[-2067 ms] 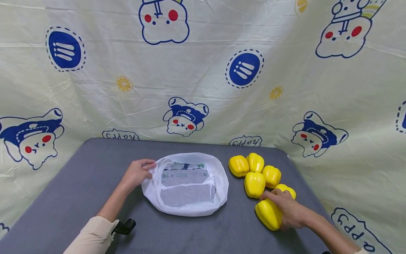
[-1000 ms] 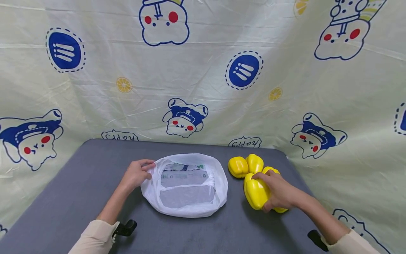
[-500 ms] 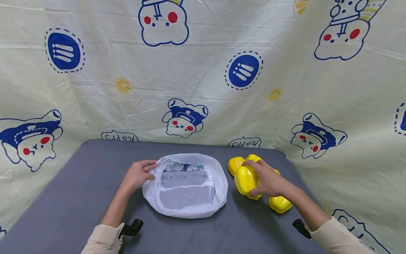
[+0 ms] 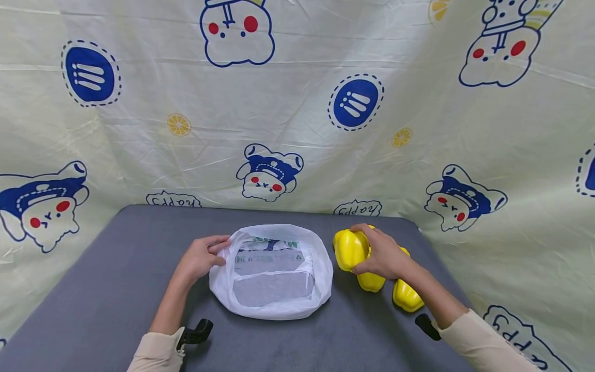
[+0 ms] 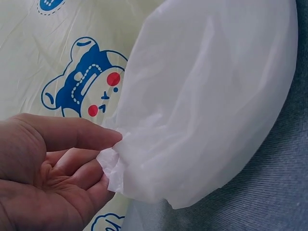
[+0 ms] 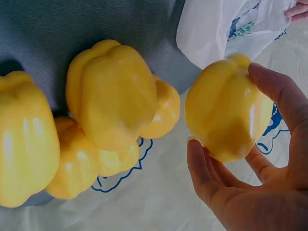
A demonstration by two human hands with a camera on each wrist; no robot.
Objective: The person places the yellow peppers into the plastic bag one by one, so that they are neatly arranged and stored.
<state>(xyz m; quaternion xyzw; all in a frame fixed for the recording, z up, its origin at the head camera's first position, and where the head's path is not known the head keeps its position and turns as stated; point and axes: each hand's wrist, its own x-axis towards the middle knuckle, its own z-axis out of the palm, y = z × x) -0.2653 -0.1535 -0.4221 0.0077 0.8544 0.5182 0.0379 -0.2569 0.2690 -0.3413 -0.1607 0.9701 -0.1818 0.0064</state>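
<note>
A white plastic bag (image 4: 279, 311) stands on the grey table with its mouth spread wide, and printed plastic shows inside. My left hand (image 4: 197, 261) pinches the bag's left rim; the left wrist view shows the gathered edge of the bag (image 5: 202, 106) between thumb and fingers. To the right of the bag, my right hand (image 4: 383, 256) holds a yellow bell pepper (image 4: 350, 253), thumb on one side and fingers on the other. In the right wrist view the held bell pepper (image 6: 226, 110) is raised off the table, apart from the others.
Several more yellow bell peppers lie at the right, among them a near one (image 4: 407, 296) and one (image 4: 370, 282) just below my right hand. Some are partly hidden by that hand. A printed curtain (image 4: 297, 103) hangs behind the grey table (image 4: 116, 289).
My right hand has lifted the yellow bell pepper from the near end of the group and carried it left and away from me, toward the bag. The left hand stays at the bag's rim.
</note>
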